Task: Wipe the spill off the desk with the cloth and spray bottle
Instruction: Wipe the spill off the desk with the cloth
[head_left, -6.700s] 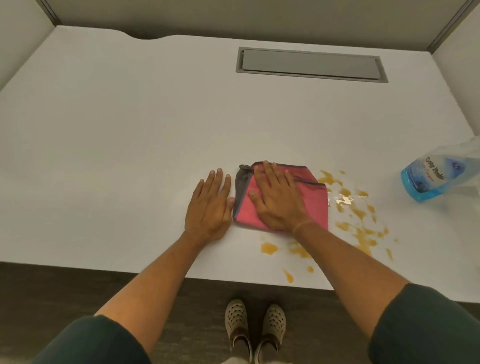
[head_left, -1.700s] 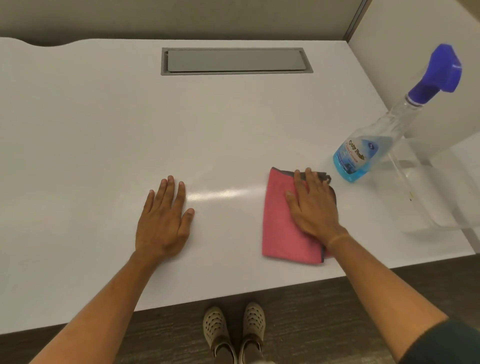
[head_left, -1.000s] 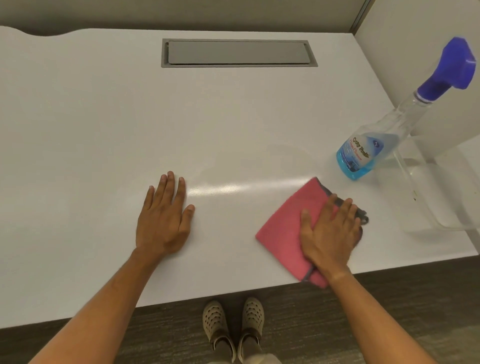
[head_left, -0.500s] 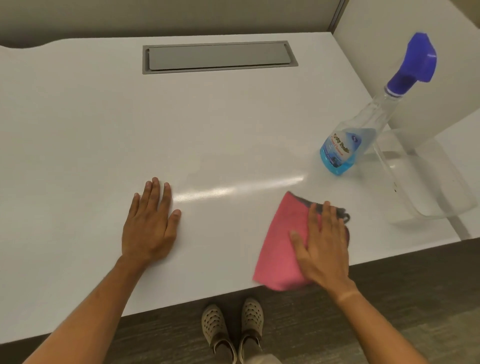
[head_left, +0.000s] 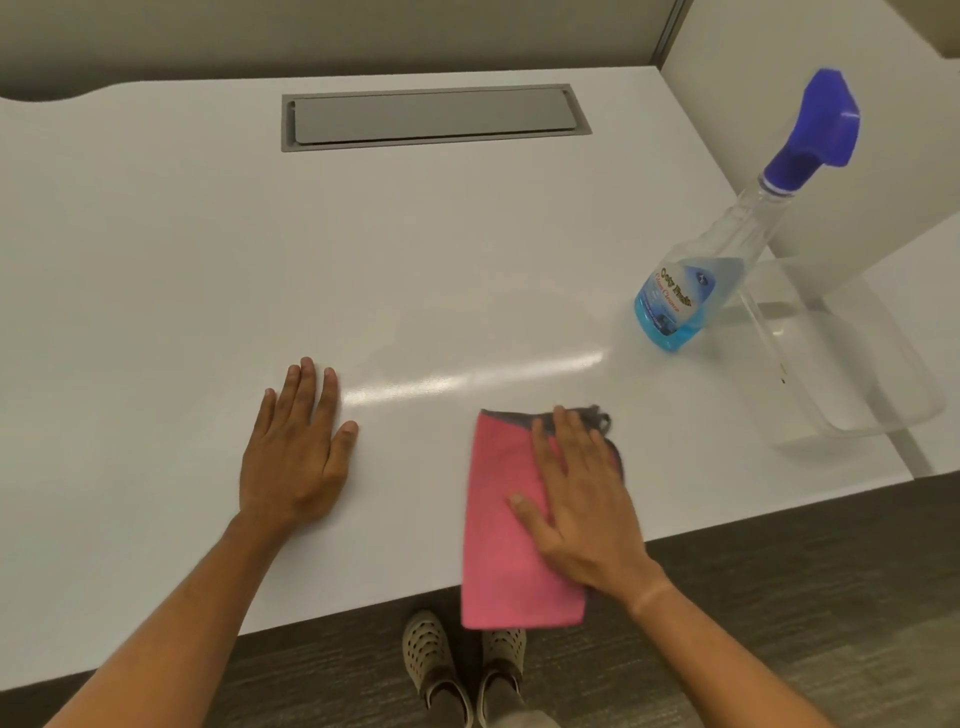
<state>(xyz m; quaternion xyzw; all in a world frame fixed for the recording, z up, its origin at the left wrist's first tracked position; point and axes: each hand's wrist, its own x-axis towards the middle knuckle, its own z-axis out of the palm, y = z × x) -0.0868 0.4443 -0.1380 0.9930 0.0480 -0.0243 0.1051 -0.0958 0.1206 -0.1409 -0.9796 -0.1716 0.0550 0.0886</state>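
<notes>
Head view, items we record. Right hand (head_left: 582, 504): flat on the pink cloth (head_left: 506, 551), fingers straight and together, pressing. Cloth: at the desk (head_left: 208, 260) front edge, near end overhanging. Left hand (head_left: 296, 452): flat on bare desk, fingers slightly spread. Spray bottle (head_left: 727, 249): upright, far right, apart from cloth.

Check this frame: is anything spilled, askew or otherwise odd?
No spill shows on the desk. One oddity: the pink cloth under the right hand hangs past the desk's front edge. The spray bottle stands upright.
</notes>
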